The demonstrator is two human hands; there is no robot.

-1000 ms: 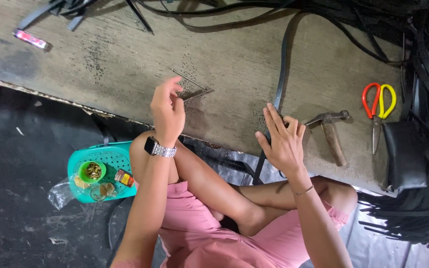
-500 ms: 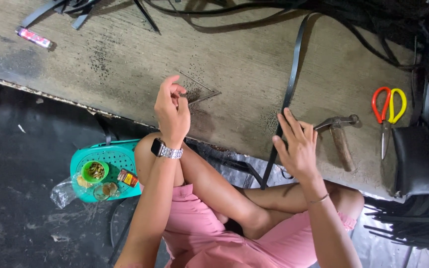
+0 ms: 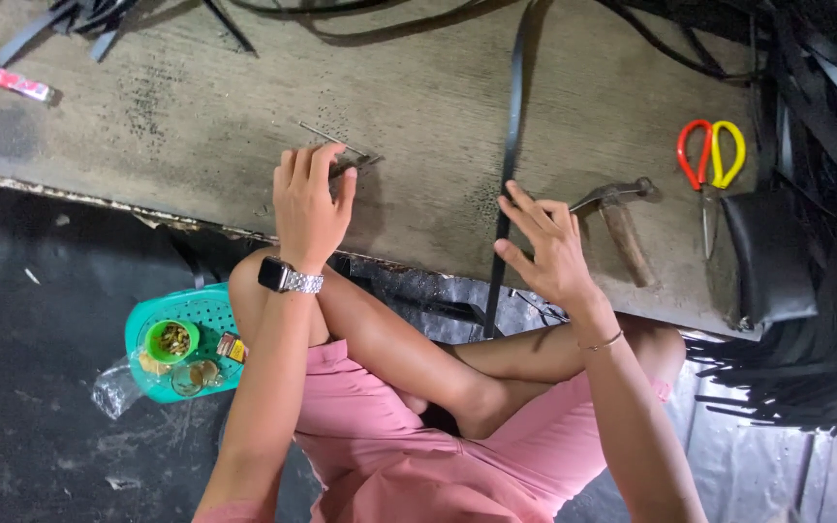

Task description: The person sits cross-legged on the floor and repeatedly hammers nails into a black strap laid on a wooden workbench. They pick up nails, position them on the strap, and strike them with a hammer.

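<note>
Landmark: the long black strap [image 3: 512, 145] lying on the worn wooden board [image 3: 196, 107].

- Strap long axis runs from the far edge of the board towards the person, nearly straight, and overhangs the near edge by the knee.
- Right hand [image 3: 546, 250] sits just right of the strap at its near part, fingers spread and loosely open, fingertips touching or just shy of the strap edge (cannot tell which). Not gripping anything.
- Left hand [image 3: 310, 205] is well left of the strap, fingers curled down over a thin metal tool [image 3: 349, 150] on the board. Looks like a light pinch on it, but the grip itself is hidden under the fingers.
- So the right hand is clearly the nearer one to the strap; the strap lies between the two hands.

Counts, right of the strap: one hammer [image 3: 620, 225], just beside the right hand; one pair of scissors [image 3: 709, 160], one red and one yellow handle, further right; one black pouch [image 3: 772, 257] beyond that. Left of the strap: one small pink object [image 3: 19, 84] at the far left of the board; one teal basket [image 3: 196, 339] on the floor.
</note>
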